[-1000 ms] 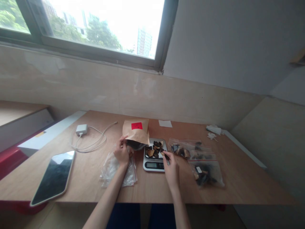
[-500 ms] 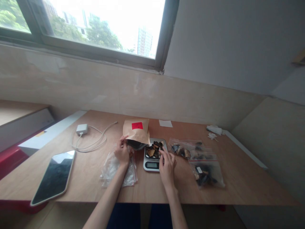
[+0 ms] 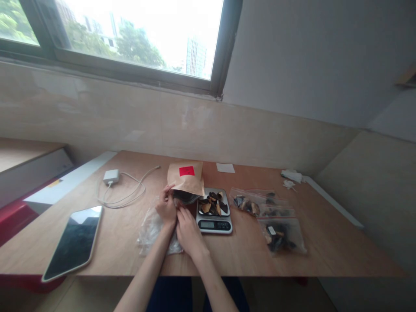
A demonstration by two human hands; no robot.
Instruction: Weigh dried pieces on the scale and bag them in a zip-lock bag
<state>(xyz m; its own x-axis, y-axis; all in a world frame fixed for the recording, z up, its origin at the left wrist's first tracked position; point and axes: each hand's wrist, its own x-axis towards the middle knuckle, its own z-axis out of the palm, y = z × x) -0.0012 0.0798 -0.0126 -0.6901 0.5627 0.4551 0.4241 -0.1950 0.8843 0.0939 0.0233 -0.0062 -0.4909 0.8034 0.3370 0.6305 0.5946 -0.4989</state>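
Left hand [image 3: 166, 207] looks clamped on the corner of a brown kraft paper bag [image 3: 185, 180], holding it up off the tabletop [image 3: 107, 242], while the right hand [image 3: 189, 233] curls in beside it, grip unclear, with dark dried chunks [image 3: 213, 207] handy on a silver digital scale [image 3: 214, 224].

Scale display [image 3: 206, 224] blurred; red label [image 3: 186, 171] on kraft bag [image 3: 183, 184], white label [image 3: 271, 230] on zip bag [image 3: 286, 242] unreadable

gap between digital scale [image 3: 214, 225] and zip bags [image 3: 281, 236], kraft bag [image 3: 186, 180] blocking ahead
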